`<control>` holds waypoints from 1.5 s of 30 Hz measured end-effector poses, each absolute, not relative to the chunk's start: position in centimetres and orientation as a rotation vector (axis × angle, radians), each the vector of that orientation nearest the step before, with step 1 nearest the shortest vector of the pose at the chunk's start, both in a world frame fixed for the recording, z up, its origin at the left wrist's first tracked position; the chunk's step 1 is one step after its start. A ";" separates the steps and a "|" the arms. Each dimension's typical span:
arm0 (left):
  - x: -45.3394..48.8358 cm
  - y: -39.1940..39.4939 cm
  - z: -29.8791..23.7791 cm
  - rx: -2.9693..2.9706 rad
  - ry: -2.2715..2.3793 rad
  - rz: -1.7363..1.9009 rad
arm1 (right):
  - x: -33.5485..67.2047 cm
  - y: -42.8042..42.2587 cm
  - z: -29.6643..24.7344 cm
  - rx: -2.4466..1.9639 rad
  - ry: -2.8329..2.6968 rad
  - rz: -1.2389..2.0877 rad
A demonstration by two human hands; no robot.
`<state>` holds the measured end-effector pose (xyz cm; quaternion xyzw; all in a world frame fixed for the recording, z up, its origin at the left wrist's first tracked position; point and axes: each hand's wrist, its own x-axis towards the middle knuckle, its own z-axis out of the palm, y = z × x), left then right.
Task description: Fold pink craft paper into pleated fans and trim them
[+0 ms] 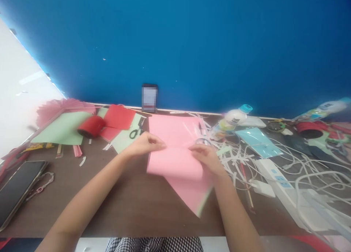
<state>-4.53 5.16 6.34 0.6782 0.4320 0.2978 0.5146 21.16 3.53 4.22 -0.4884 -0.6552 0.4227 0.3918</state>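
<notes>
The pink paper (175, 164) lay on the brown table (131, 204) between both hands, folded across the middle! The left hand (145, 144) pinched the crease with curled fingers, and the right hand (207, 157) gripped it too, fingers bent. Just beyond the left hand sat scissors (136, 132). Beyond the right hand stood a glue bottle (236, 117), its label too blurred to read. A blue wall (192, 44) rose behind.

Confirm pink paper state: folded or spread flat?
Partly folded: a crease runs across the pink paper between the left hand and right hand.
</notes>
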 end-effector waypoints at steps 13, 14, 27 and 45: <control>-5.3 7.5 0.2 2.289 1.259 0.668 | 19.4 5.6 -0.1 -1.435 -2.042 0.645; -5.4 7.5 0.2 2.370 1.218 0.658 | 19.6 5.8 -0.4 -1.413 -2.109 0.534; -5.8 7.4 -0.1 2.910 1.052 0.451 | 20.2 6.2 -1.4 -1.026 -2.526 -0.141; -5.1 6.6 1.6 2.589 1.192 0.355 | 19.1 5.1 -0.3 -1.070 -2.556 -0.141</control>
